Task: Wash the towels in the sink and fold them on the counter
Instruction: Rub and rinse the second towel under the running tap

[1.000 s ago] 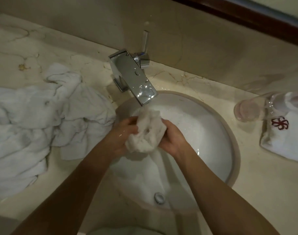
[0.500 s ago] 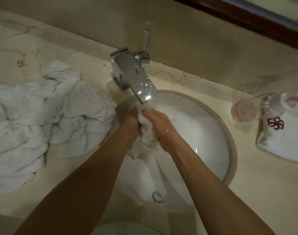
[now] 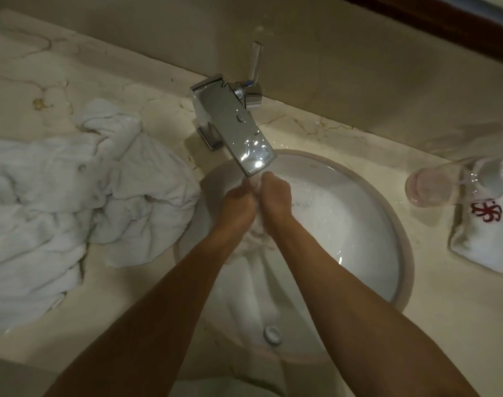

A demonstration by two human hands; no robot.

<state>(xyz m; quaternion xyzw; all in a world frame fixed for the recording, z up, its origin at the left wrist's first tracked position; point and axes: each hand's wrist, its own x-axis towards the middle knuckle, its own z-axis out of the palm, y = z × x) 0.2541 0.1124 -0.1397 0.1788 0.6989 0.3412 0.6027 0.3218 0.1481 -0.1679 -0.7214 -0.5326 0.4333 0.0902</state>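
Scrubbing one small white towel [image 3: 256, 239] under the faucet [image 3: 233, 130], the left hand [image 3: 237, 203] and right hand [image 3: 276, 197] press together with fingers curled tight around it over the sink [image 3: 399, 224]. Keeping it bunched inside the basin should limit splashing. One heap of towels [image 3: 73, 202] waits on the counter [image 3: 459, 325], beside one glass [image 3: 429, 186] and one logo cloth [image 3: 490, 242].

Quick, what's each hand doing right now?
Left hand: closed on the towel under the faucet.
Right hand: closed on the same towel.
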